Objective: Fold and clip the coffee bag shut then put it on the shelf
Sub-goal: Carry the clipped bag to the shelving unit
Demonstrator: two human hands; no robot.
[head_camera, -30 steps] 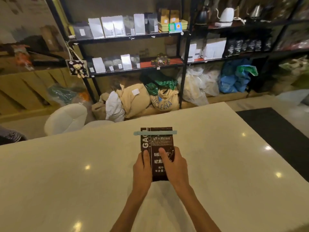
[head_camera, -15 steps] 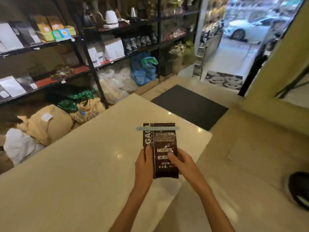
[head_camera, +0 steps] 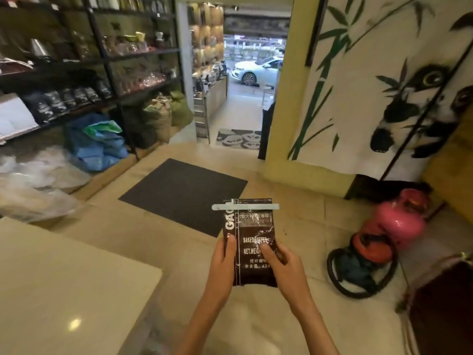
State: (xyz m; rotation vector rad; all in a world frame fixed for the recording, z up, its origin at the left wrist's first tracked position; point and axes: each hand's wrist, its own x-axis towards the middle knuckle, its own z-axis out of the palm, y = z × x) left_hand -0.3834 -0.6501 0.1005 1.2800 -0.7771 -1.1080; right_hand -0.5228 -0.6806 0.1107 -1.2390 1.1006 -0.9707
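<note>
While both hands hold it up over the tiled floor, the dark brown glossy foil coffee bag [head_camera: 252, 242] stands upright in front of me, its white lettering facing the camera. My left hand [head_camera: 223, 265] is closed around the bag's lower left edge, thumb pressed flat on the front. My right hand [head_camera: 284, 267] is closed on the lower right side, thumb lying across the printed panel, fingers hidden behind the foil. A pale, slim plastic sealing clip [head_camera: 245, 206] runs level across the folded top of the bag, its ends sticking out past both sides.

I see the cream glossy stone counter [head_camera: 64, 283] down at lower left, well apart from the bag. A dark grey rectangular floor mat [head_camera: 179, 193] lies beyond the bag. Black metal shelves [head_camera: 102, 60] with rows of dark packets stand at far left. A pink gas cylinder [head_camera: 401, 216] sits on the floor to the right, near a panda and bamboo curtain [head_camera: 384, 85].
</note>
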